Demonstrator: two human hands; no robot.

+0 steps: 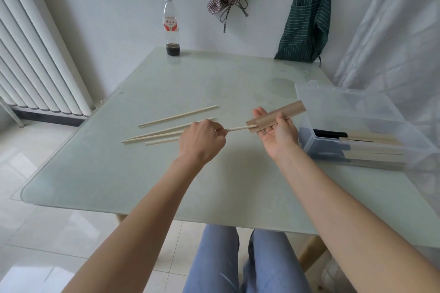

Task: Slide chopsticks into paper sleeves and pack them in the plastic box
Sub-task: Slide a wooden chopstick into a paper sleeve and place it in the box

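My right hand [279, 134] cradles a brown paper sleeve [277, 115], thumb curled over its top, its mouth turned toward my left hand [201, 141]. Left fingers [220, 131] pinch a chopstick [238, 128] whose tip sits at the sleeve mouth — whether it is already partly inside, I cannot tell. Insertion step in hand.

Progress, judged: the plastic box [357, 131] at the right of the counter [166, 185] already holds several sleeved pairs, lying flat with dark ends leftward. Loose chopsticks [177, 116] remain on the counter just beyond my left hand — four or so, count unclear. So roughly two more sleeves to fill after this one, then boxing.
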